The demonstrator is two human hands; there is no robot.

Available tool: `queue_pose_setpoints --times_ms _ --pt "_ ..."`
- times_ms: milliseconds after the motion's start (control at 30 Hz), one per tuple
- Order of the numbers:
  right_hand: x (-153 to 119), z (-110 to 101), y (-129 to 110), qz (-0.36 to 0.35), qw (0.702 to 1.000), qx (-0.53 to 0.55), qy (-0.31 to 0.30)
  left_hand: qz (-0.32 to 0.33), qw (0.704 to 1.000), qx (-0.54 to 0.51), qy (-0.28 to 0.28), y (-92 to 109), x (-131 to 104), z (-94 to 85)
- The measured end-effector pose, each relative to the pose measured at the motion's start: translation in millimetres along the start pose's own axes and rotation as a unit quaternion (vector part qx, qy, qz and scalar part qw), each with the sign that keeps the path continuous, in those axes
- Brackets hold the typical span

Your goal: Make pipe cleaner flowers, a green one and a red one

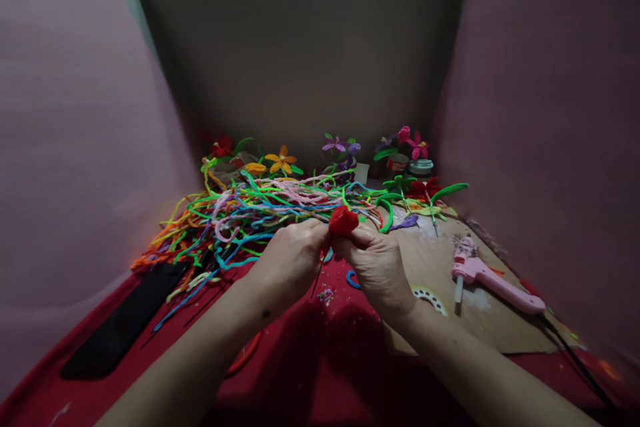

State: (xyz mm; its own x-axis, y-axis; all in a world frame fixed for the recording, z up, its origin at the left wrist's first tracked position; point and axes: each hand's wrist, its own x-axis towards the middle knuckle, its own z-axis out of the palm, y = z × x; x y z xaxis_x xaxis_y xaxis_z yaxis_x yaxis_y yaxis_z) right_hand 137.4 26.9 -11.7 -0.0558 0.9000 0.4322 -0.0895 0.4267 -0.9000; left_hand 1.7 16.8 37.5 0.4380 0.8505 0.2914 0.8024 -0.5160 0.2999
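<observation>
A small fuzzy red flower (343, 221) is held up between my two hands near the middle of the view. My left hand (299, 255) is closed at its left side, and a thin dark stem points down beneath the fingers. Pressed against its lower right side are the closed fingers of my right hand (376, 265). The fingertips of both hands nearly meet under the bloom and are partly hidden.
A heap of coloured pipe cleaners (270, 203) spreads behind and left. A black flat object (125, 320) lies at left. On the brown board (480, 337) at right rests a pink glue gun (493, 273) with its cord. Finished flowers (281, 159) stand at the back.
</observation>
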Motion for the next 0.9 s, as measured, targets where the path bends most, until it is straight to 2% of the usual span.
queue_pose_setpoints --times_ms 100,167,200,267,333,367,433,500,600,667,733,900 --pt "2 0 5 0.017 1.000 0.019 0.003 -0.002 0.999 -0.031 0.040 0 0 -1.3" --pt "3 1 8 0.037 0.997 0.062 -0.001 -0.032 0.987 -0.140 0.075 0 0 -1.4" --pt "3 1 9 0.046 0.995 0.091 -0.004 -0.054 0.969 -0.226 0.086 0 0 -1.1" --pt "4 1 9 0.064 0.987 0.148 -0.011 -0.095 0.905 -0.406 0.082 0 0 0.7" --pt "4 2 8 0.071 0.982 0.174 -0.014 -0.117 0.846 -0.517 0.061 1 0 5.1" --pt "4 1 7 0.069 0.983 0.172 -0.014 -0.124 0.831 -0.539 0.061 1 0 8.4" --pt "4 1 7 0.057 0.986 0.154 -0.016 -0.138 0.822 -0.544 0.095 3 -1 16.9" --pt "3 0 9 0.047 0.988 0.143 -0.019 -0.147 0.827 -0.519 0.161 5 -3 26.8" --pt "3 0 12 0.052 0.987 0.155 -0.010 -0.110 0.874 -0.407 0.241 7 -7 40.2" --pt "2 0 12 0.064 0.985 0.161 0.009 -0.056 0.914 -0.312 0.253 7 -9 46.0" --pt "2 1 11 0.074 0.983 0.165 0.022 -0.009 0.939 -0.237 0.247 5 -9 49.0" --pt "1 3 5 0.091 0.984 0.150 0.044 0.042 0.954 -0.151 0.256 0 -5 51.2"
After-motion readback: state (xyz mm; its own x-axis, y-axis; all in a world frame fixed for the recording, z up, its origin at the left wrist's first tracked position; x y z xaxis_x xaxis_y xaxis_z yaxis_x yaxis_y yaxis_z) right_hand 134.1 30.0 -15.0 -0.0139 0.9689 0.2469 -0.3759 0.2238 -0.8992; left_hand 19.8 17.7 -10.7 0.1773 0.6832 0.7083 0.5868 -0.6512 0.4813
